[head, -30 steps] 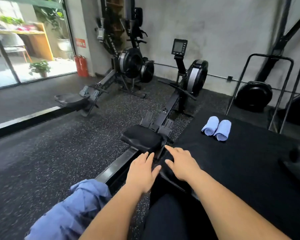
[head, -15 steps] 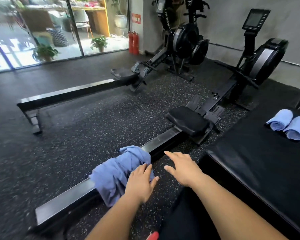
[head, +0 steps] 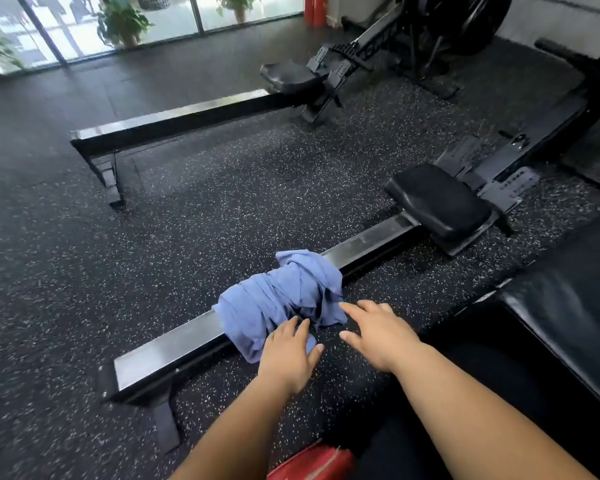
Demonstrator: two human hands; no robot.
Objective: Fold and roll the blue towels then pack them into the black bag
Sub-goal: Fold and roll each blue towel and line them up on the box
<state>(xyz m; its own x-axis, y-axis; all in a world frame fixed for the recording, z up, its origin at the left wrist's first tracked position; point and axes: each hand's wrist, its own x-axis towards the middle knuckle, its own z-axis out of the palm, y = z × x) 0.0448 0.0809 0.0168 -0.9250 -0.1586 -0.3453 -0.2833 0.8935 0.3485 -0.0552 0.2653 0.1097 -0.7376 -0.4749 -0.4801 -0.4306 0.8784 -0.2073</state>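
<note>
A crumpled blue towel (head: 284,299) lies draped over the steel rail of the near rowing machine (head: 174,344). My left hand (head: 288,355) reaches its near lower edge with straight fingers, its fingertips over the cloth. My right hand (head: 378,336) hovers just right of the towel, fingers spread and relaxed, its forefinger at the cloth's right edge. Neither hand grips anything. The rolled towels and the black bag are out of view.
The rower's black seat (head: 437,202) sits on the rail to the right. A second rowing machine (head: 194,116) stretches across the speckled rubber floor behind. A black padded mat (head: 575,299) edges the right side. Something red (head: 312,462) shows at the bottom.
The view has swung left and down, so the two rolled towels on the mat have left the frame. Both hands have come forward to the crumpled towel on the rail.
</note>
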